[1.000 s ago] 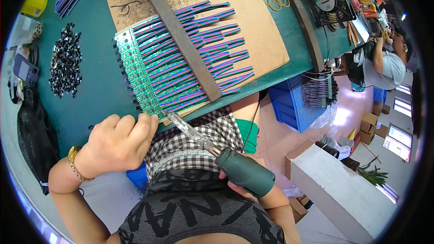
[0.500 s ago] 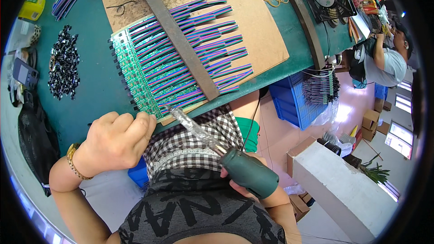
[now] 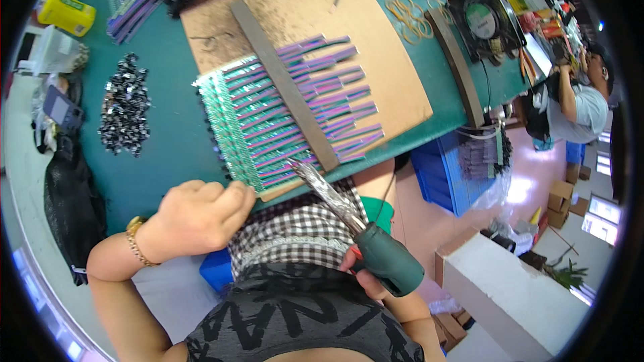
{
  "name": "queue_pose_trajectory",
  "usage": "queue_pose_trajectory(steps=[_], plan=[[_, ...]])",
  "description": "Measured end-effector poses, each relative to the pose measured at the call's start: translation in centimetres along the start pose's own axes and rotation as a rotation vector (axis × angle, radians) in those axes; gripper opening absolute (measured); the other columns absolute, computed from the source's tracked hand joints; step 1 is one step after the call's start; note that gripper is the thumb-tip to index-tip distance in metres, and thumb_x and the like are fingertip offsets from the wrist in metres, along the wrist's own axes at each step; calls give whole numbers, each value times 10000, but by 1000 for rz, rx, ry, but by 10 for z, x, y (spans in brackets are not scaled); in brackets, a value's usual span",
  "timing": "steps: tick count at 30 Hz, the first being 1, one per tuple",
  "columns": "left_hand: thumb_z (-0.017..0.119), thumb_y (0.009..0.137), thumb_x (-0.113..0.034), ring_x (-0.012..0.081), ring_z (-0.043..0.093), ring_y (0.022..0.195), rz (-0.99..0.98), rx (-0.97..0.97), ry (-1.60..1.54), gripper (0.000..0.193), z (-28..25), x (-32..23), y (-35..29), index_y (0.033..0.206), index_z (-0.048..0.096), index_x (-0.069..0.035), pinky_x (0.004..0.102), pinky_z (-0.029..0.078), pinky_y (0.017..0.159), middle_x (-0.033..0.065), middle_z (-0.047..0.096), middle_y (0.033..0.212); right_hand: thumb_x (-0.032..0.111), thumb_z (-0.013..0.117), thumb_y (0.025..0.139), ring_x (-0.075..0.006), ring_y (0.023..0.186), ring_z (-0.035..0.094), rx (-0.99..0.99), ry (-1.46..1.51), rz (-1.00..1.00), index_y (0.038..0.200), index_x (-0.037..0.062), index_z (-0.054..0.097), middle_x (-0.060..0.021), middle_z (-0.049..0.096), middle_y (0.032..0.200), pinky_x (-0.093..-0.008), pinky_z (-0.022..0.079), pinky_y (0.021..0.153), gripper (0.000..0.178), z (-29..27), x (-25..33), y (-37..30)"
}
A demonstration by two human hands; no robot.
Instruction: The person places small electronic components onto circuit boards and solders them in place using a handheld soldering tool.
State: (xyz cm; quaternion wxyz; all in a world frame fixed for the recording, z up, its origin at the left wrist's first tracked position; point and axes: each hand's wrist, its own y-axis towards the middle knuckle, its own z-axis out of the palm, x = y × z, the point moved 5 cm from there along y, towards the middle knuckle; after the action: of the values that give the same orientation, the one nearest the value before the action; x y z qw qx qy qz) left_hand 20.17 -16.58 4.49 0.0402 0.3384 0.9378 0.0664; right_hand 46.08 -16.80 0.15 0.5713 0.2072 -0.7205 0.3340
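Observation:
My left hand (image 3: 201,218) is closed, its fingertips pinched together at the near corner of a panel of green circuit boards (image 3: 231,127). Whatever lies between those fingers is hidden. Wrapped around the dark green body of a heat gun (image 3: 389,258) is my right hand (image 3: 372,286), partly covered by the tool. The gun's long foil-wrapped barrel points up and left, its tip over the nearest wires beside the boards. Bundles of multicoloured flat wires (image 3: 335,60) run rightward from the panel. A dark metal bar (image 3: 285,84) lies across them.
Brown cardboard (image 3: 396,87) lies beneath the wires on the green table. A heap of small black parts (image 3: 125,107) sits left. Rubber bands (image 3: 409,17), a second bar (image 3: 456,67) and a fan (image 3: 484,20) stand right. A blue crate (image 3: 436,174) and another person (image 3: 580,104) are beyond.
The whole view has shifted, so the table appears lower and farther right. The gun's tip has moved slightly away from the panel's near corner, along the wires. Both hands remain closed.

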Motion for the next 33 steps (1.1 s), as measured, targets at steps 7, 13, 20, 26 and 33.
queue_pose_trajectory(steps=[7, 13, 20, 26, 33], plan=[[734, 731, -252, 257, 611, 763, -189, 224, -357, 344, -24, 48, 13, 1026, 652, -95, 409, 470, 731, 71, 631, 876, 373, 698, 852, -226, 750, 620, -161, 333, 77, 1210, 81, 524, -116, 601, 838, -367, 520, 694, 494, 1, -22, -13], [659, 864, -91, 197, 582, 921, -867, -490, -209, 220, -14, 237, -3, 1078, 665, -40, 309, 479, 821, 88, 584, 1023, 220, 627, 859, -184, 706, 582, -206, 428, -3, 967, -27, 588, -91, 605, 773, -313, 474, 675, 272, 9, -26, -9], [511, 977, -164, 117, 560, 943, -620, -872, -975, 219, 9, 260, 0, 1053, 624, 9, 270, 428, 878, 80, 604, 1110, 181, 609, 874, -174, 721, 587, -233, 383, -93, 1021, -44, 568, -83, 596, 778, -306, 485, 684, 272, 10, -20, -6], [501, 953, -150, 41, 420, 590, -856, -541, -1055, 137, -28, 204, -6, 945, 580, -38, 197, 322, 528, -35, 470, 716, 196, 567, 910, -223, 721, 608, -135, 201, -197, 1286, 11, 468, -152, 587, 955, -358, 528, 683, 431, 2, -26, -6], [640, 842, 52, 73, 595, 611, -883, -6, -1131, 54, -5, 69, 7, 891, 623, 38, 216, 491, 551, 26, 608, 776, 45, 666, 790, -194, 717, 665, -296, 300, -146, 943, -1, 637, -83, 660, 792, -298, 534, 669, 162, -4, -22, 4]])
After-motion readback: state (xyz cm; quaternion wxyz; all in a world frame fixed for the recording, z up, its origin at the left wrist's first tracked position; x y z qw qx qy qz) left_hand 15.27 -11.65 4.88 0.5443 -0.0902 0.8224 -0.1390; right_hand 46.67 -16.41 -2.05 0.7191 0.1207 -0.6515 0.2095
